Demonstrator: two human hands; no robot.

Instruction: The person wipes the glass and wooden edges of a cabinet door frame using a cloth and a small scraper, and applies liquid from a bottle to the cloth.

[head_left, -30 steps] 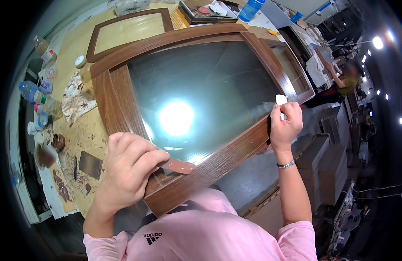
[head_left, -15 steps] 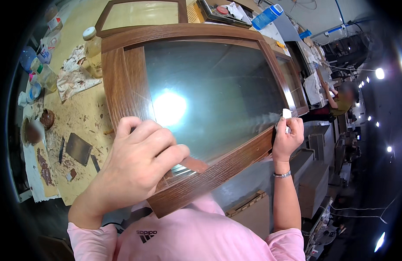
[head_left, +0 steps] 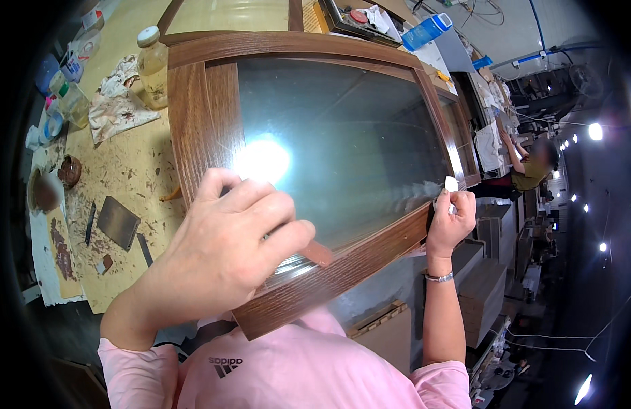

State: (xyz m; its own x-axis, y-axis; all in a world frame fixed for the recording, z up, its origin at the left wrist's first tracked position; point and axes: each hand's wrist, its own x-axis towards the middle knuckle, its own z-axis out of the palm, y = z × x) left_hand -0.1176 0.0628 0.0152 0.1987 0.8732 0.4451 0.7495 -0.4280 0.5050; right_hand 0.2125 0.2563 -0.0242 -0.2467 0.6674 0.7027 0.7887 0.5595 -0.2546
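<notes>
Brown wooden frame (head_left: 356, 262), glass pane (head_left: 349, 129) already seated but a whitish smear (head_left: 422, 192) remaining at right, fills the near centre, the left hand (head_left: 240, 238) pinching a reddish-brown strip (head_left: 318, 254), right hand (head_left: 452, 226) clenched on white tissue (head_left: 451, 184)

The wooden frame (head_left: 329, 292) is warm brown, streaked with darker grain; its glass pane (head_left: 343, 136) is grey-green with a white glare spot. The flat strip (head_left: 317, 254) is reddish brown, the wad (head_left: 452, 184) white. The shirt (head_left: 309, 378) is pale pink with black chest print, the wristband (head_left: 439, 278) silver. Dark brown specks mottle the yellowish-tan counter (head_left: 135, 174). The rag (head_left: 118, 112) is white, blotched brown; the drinking bottle (head_left: 426, 31) is bright blue.
</notes>
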